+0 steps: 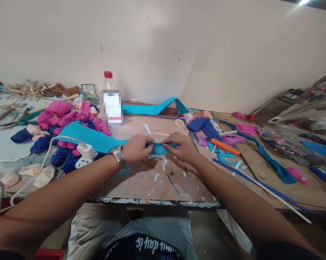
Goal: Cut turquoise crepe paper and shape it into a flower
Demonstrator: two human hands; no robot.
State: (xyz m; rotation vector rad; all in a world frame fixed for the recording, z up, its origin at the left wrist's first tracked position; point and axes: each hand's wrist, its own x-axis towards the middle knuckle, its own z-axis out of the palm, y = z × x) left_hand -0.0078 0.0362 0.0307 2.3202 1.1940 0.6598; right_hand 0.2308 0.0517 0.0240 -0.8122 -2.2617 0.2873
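A long turquoise fabric strip (pixel 96 139) runs from the pile at the left to the middle of the table, where both my hands grip its end. My left hand (pixel 137 147), with a metal watch at the wrist, is closed on the strip with the thumb on top. Close by on the right, my right hand (pixel 180 144) pinches the same strip at its end. Between the hands a short folded stretch of the cloth shows. The fingertips beneath the cloth are hidden.
Pink and dark blue gathered fabric pieces (pixel 54 115) lie at the left beside a white plug and cable (pixel 87 153). A red-capped bottle (pixel 108 85) stands behind. An orange cutter (pixel 225 146), fabric scraps and a white strip (pixel 277 193) lie at the right.
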